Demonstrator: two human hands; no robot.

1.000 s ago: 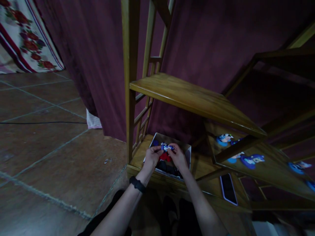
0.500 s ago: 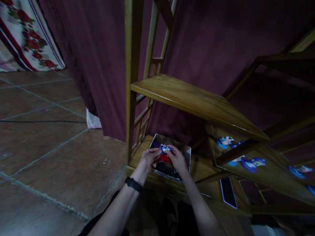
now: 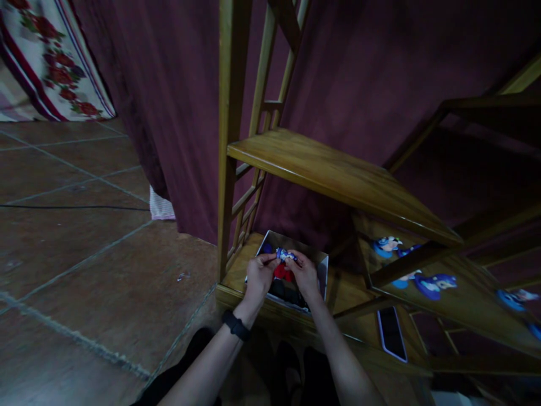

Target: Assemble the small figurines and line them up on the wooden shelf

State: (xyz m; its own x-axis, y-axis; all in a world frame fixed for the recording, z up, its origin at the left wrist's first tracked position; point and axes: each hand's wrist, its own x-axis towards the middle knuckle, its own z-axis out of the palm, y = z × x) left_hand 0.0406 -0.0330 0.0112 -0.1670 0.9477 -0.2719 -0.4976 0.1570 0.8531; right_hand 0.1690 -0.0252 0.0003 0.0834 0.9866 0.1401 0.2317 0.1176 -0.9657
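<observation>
A small blue-and-white figurine (image 3: 286, 255) is held between my two hands, just above an open white box (image 3: 322, 270). My left hand (image 3: 261, 274) pinches its left end with thumb and fingers, and my right hand (image 3: 304, 273) grips its right end. Under the figurine, a red item (image 3: 282, 273) shows inside the box, along with dark items (image 3: 287, 293) near its front wall. My hands cover part of the box's contents, and the figurine's finer details are too small to make out.
The box stands on the bottom board of a wooden shelf unit (image 3: 224, 197), below a higher board (image 3: 321, 163). Several blue-and-white figurines (image 3: 435, 283) sit on a shelf to the right. A phone (image 3: 391, 332) lies on the lower right board. A purple curtain (image 3: 169, 113) hangs behind.
My left hand and wrist have shifted slightly to the right, the fingers closing in on the figurine. The figurine has turned a little in my hands; the right hand stays nearly in place.
</observation>
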